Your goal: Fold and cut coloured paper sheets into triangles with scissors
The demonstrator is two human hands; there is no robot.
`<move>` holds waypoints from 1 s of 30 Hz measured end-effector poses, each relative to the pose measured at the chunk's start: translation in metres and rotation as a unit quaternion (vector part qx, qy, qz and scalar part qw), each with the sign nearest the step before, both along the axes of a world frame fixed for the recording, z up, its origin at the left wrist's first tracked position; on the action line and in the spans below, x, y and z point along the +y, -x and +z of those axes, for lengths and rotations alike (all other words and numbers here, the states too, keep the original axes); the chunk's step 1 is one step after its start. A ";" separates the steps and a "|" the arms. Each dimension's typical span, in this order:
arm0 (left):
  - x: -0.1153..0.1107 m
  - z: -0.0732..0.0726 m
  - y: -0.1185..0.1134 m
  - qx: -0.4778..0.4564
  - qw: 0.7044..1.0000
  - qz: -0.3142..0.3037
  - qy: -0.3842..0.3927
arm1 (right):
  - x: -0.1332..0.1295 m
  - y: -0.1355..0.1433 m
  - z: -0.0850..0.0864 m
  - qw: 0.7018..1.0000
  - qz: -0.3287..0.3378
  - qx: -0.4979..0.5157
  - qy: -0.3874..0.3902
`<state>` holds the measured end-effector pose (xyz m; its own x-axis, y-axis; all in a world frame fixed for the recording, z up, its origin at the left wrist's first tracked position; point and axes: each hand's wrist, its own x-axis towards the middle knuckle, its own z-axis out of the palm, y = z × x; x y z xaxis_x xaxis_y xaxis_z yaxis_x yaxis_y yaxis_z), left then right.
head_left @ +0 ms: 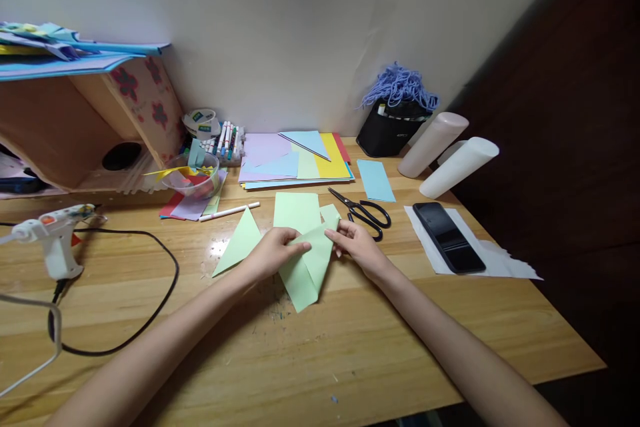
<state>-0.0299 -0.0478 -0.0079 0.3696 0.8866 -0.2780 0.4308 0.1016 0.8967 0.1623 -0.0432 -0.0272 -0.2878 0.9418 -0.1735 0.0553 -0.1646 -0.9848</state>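
Observation:
A folded light green paper (316, 255) is held between both hands over the wooden table. My left hand (278, 251) pinches its left side, thumb on top. At its upper right corner, my right hand (354, 245) grips the edge between thumb and fingers. Beneath and behind it lies a green sheet (296, 209), with a smaller green piece (329, 214) beside that. A green triangle (239, 242) rests left of my left hand. Black-handled scissors (367, 211) lie open just behind my right hand, and a white pen (229, 211) is at the left.
A glue gun (55, 240) with its looping cable stands at the left, below a cardboard box (145, 103). Coloured sheets (327, 177), a blue paper (376, 180) and a black pouch (387, 131) are behind. At right are white rolls (460, 167) and a phone (449, 238).

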 end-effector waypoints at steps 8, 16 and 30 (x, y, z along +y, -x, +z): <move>0.005 0.001 0.007 -0.002 0.999 0.033 0.016 | 0.006 -0.006 0.001 0.998 -0.046 0.040 -0.001; 0.005 0.002 0.007 0.019 1.000 0.004 -0.001 | 0.008 -0.009 0.000 0.998 -0.040 0.026 -0.034; 0.009 0.007 0.016 -0.009 0.999 -0.039 0.027 | 0.008 -0.017 0.006 0.998 -0.016 -0.011 -0.060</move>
